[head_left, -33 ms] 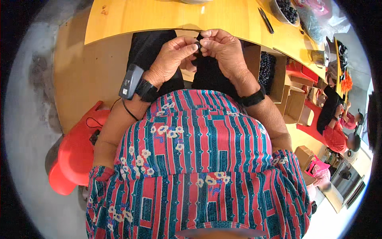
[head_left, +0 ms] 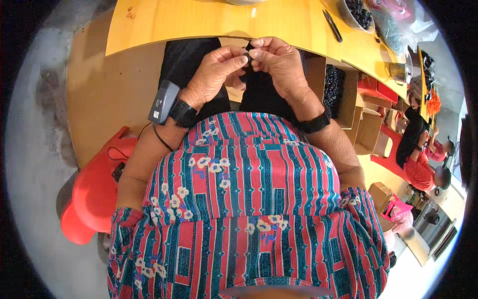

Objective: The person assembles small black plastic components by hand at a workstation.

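Just below the near edge of the yellow table (head_left: 199, 20), above my lap, both hands meet around a small dark piece (head_left: 247, 57). My left hand (head_left: 215, 71) pinches it between thumb and forefinger, its other fingers curled beneath. Touching it from the right, my right hand (head_left: 280, 65) has its thumb and forefinger pressed together at the piece. Fingertips cover most of it, so its exact shape cannot be made out. A black band circles each wrist, and a dark grey box-shaped device (head_left: 164, 102) is fastened at the left one.
A bowl (head_left: 344, 15) of small black pieces stands at the table's far right, with a black pen (head_left: 332, 26) left of it. An open cardboard box (head_left: 351, 92) holds more black pieces. A red stool (head_left: 102, 187) is at left. Other people sit at far right.
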`<state>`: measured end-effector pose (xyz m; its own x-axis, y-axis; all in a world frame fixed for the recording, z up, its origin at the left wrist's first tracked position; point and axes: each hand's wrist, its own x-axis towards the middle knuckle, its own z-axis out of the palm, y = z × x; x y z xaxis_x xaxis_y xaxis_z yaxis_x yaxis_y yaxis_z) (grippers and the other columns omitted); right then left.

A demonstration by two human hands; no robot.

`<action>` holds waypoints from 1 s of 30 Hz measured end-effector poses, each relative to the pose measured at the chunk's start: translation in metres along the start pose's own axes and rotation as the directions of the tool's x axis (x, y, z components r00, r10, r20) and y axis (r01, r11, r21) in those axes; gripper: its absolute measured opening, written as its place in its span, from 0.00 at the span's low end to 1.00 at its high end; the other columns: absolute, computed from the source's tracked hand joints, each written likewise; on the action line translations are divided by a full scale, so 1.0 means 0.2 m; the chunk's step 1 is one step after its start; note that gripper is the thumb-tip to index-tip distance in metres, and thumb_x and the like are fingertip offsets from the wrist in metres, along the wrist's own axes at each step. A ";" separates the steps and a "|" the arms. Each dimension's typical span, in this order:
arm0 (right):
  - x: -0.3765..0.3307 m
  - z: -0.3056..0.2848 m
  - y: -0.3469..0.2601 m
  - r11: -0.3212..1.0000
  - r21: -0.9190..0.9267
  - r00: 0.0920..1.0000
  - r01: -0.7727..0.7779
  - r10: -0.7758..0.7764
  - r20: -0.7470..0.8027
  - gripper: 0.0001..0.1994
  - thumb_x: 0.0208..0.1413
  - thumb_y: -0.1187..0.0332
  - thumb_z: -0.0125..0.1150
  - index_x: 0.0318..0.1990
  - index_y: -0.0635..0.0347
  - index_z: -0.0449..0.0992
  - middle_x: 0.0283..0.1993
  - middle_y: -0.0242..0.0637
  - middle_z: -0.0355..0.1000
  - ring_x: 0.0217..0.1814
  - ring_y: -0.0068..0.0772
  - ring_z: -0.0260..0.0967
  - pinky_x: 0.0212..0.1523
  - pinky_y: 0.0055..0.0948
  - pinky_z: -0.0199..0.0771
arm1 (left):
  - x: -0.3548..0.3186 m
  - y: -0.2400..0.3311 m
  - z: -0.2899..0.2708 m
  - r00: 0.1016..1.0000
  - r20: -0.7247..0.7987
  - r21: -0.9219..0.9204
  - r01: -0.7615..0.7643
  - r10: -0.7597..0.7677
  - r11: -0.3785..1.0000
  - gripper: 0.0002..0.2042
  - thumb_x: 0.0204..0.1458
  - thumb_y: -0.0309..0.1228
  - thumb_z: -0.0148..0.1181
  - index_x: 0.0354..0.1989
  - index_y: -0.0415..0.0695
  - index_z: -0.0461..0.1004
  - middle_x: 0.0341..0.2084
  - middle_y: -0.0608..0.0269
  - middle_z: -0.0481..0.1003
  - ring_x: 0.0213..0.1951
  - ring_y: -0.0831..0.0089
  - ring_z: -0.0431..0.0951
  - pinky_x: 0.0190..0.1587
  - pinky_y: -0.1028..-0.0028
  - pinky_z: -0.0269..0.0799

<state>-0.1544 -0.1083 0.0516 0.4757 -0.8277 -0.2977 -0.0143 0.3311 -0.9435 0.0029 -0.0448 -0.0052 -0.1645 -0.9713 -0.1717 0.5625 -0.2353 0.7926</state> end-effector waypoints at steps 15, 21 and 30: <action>-0.03 0.06 -0.07 0.947 -0.239 0.972 0.214 -0.182 0.149 0.10 0.54 0.72 0.57 0.43 0.66 0.75 0.28 0.32 0.73 0.25 0.18 0.68 0.24 0.19 0.70 | 0.01 -0.01 -0.02 0.996 0.076 -0.172 0.049 -0.037 0.984 0.13 0.55 0.40 0.53 0.41 0.44 0.71 0.30 0.72 0.71 0.29 0.81 0.72 0.32 0.76 0.74; -0.03 0.02 -0.05 0.815 -0.432 0.921 0.387 -0.316 0.229 0.09 0.50 0.72 0.61 0.40 0.61 0.76 0.31 0.34 0.70 0.34 0.25 0.68 0.36 0.23 0.69 | -0.04 0.02 0.03 0.993 0.085 -0.279 0.097 -0.076 0.955 0.12 0.56 0.37 0.54 0.44 0.45 0.70 0.35 0.71 0.73 0.38 0.81 0.72 0.43 0.74 0.72; 0.03 0.03 -0.23 0.830 -0.418 0.908 0.369 -0.226 0.353 0.08 0.50 0.71 0.62 0.38 0.63 0.76 0.29 0.36 0.71 0.32 0.26 0.70 0.35 0.24 0.71 | -0.04 0.06 0.01 0.990 0.136 -0.361 0.085 -0.038 0.929 0.09 0.55 0.33 0.55 0.43 0.47 0.71 0.33 0.72 0.72 0.36 0.81 0.72 0.43 0.73 0.71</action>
<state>-0.1461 -0.1264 0.0948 0.7456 -0.6664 -0.0053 -0.2039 -0.2206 -0.9538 0.0095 -0.0392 0.0061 -0.2943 -0.9480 -0.1209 0.8010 -0.3137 0.5099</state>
